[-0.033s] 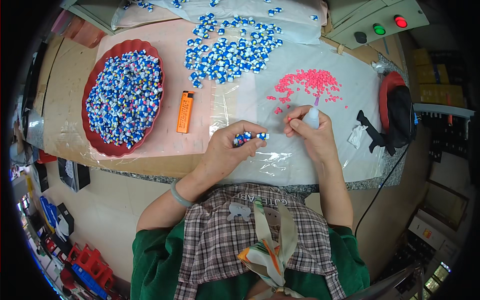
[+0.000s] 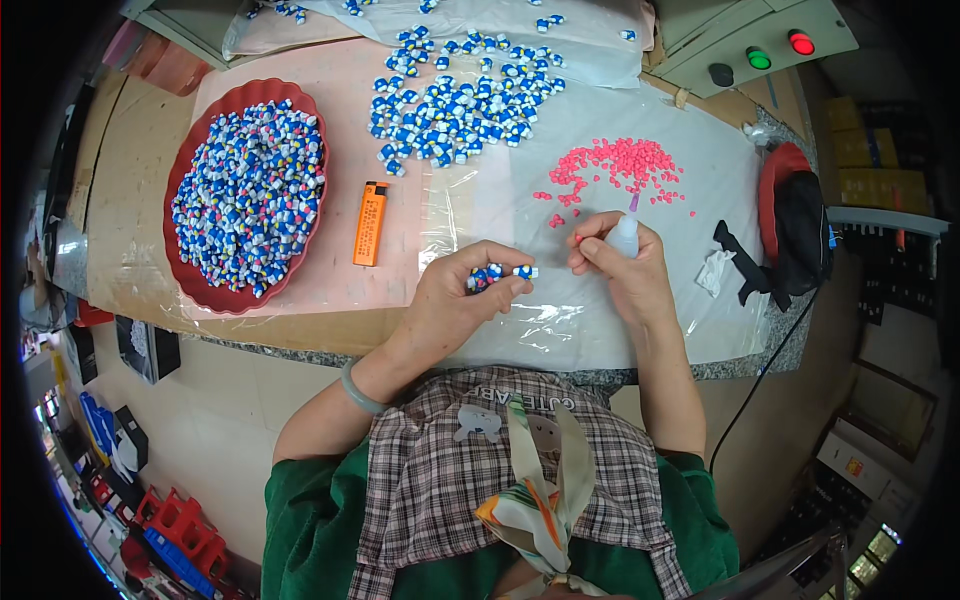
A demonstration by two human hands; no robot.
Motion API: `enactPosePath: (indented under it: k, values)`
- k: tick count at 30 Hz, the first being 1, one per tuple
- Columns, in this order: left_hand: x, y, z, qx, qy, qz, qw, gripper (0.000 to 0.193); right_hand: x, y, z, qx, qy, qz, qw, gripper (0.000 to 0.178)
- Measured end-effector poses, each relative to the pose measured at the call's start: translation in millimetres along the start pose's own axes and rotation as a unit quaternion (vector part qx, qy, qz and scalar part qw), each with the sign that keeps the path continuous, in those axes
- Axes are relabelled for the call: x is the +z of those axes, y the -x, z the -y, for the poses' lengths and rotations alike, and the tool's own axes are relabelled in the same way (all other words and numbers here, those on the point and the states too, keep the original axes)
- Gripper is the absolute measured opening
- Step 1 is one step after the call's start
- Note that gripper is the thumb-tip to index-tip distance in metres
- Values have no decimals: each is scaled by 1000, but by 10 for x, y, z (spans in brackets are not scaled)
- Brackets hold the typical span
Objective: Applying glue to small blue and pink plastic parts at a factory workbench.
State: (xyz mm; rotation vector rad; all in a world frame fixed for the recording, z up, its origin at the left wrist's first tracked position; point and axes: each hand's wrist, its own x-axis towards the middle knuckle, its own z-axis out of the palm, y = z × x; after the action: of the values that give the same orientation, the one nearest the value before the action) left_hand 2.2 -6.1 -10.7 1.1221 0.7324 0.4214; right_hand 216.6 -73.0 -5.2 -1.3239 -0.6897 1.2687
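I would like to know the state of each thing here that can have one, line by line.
Left hand: curled around several blue-and-white pieces.
Right hand: closed on the bottle.
Bottle: held.
Scalloped red bowl: heaped full.
Orange lighter: lying down, no flame visible.
Pink pieces: loose, scattered.
Other blue-and-white pieces: spread out.
Green light: lit.
Red light: lit.
White tissue: crumpled.

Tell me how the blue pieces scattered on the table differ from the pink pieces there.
Colour: the blue pieces also show white and yellow; the pink pieces look plain pink.
Size: the pink pieces are smaller than the blue pieces.
Place: the pink pieces lie nearer the right hand than the blue pieces.
Both lie loose, in scattered clusters.
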Motion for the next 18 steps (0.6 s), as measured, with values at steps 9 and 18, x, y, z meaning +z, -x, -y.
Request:
enactPosePath:
  k: [9, 18]
  values:
    - [1, -2, -7, 11, -21, 6, 1000, 20, 20, 67, 9, -1, 6, 26, 1000, 4]
    - [37, 10, 44, 27, -39, -8, 999, 21, 132, 148, 110, 3, 47, 74, 996, 15]
